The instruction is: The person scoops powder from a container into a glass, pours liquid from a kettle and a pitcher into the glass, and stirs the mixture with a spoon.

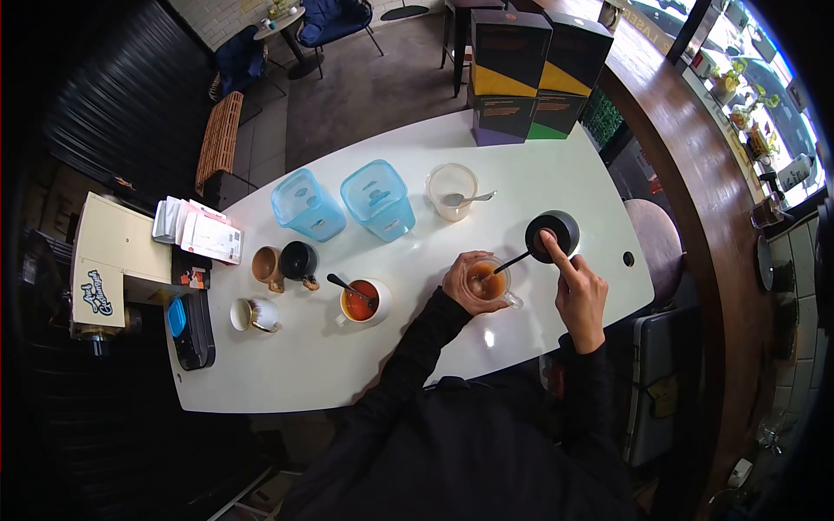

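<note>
Okay, quick count on the white table (287,373). Two hands, both out of black sleeves. Grips the glass cup (499,291) of orange-brown drink with the left hand (460,282), fingers closed round its wall, near the table's front edge. Stretches the index finger of the right hand (580,293) onto the black pot (560,224), just right of the glass, other fingers curled in. Cannot tell whether that hand pinches the black stirrer (512,260) slanting from the glass up toward the pot.

Three stirring tools counting that one: a metal spoon (469,199) in the clear tub (452,178) and a dark spoon (350,286) in the white mug (380,306) of red liquid. Two blue lidded containers (306,204) side by side at the back. Three small cups at left: brown cup (266,262), black cup (300,258), white cup (254,314). Four cartons (512,52) stacked two over two at the far end. One sheaf of papers (201,233), one cream machine (109,260), one black device (193,334) with a blue tab.
</note>
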The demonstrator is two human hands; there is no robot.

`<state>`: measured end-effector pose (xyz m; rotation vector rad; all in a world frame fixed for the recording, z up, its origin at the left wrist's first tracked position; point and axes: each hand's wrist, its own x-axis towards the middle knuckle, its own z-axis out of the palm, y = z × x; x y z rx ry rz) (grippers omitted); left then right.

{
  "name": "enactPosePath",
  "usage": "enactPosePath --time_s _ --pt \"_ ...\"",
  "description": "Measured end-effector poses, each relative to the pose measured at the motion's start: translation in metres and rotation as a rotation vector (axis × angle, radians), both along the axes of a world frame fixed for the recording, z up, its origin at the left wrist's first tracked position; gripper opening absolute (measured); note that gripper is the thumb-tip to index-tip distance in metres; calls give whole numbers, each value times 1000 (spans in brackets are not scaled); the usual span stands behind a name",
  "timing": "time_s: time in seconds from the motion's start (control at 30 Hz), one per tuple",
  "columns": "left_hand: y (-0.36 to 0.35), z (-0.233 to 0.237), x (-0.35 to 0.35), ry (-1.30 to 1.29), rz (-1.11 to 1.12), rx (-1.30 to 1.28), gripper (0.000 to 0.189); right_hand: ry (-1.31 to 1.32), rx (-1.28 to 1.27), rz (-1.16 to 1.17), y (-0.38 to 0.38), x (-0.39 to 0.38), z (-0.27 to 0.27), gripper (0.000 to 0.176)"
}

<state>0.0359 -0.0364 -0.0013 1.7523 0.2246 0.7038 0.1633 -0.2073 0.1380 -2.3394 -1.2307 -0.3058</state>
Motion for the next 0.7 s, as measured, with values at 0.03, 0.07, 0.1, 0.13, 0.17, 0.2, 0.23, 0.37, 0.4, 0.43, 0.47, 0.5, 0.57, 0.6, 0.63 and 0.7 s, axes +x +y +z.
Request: enactPosePath --time_s 0.03,0.07,0.1,0.13,0.17,0.2,0.23,0.37,0.4,0.43,0.47,0.5,0.57,0.6,0.63,0.7 --pt "0 0 0 -3 2 -9 98 -7 -17 -5 0 0 0 82" --pt "0 0 0 -7 3 -18 98 -7 -17 -6 0 0 0 82" --pt "0 -2 0 -7 3 -19 98 -16 -11 -1 0 0 0 82" --pt "0 -3 0 -8 -1 -37 98 -25 -5 4 1 0 1 82" --pt "0 -4 0 -10 -5 -55 98 -25 -5 3 1 0 1 82" --pt "0 -4 0 -10 -5 -54 98 -27 -9 3 1 0 2 82" --pt "1 -4 0 -5 -7 -40 98 -29 -13 3 1 0 2 82" --pt "1 -9 0 13 -31 -76 98 -31 -17 -3 1 1 1 82" --pt "1 -8 1 12 -32 -76 98 -32 -15 -2 1 1 1 82" --pt "1 -7 1 -1 -19 -35 99 -33 -13 -1 1 1 1 82" --pt "1 -6 1 -14 -7 6 99 -32 -13 -2 1 1 1 82" --pt "1 -5 1 -13 -7 7 99 -31 -6 0 1 1 1 82" --pt "0 -3 0 -9 -39 -96 100 -29 1 1 1 0 2 81" --pt "0 -3 0 -9 -39 -95 100 -32 -3 -1 1 0 2 81" --pt "1 -3 0 2 -28 -69 101 -35 -7 -4 1 0 2 81" --pt "1 -6 0 12 -17 -41 101 -34 -9 -6 1 0 2 81"
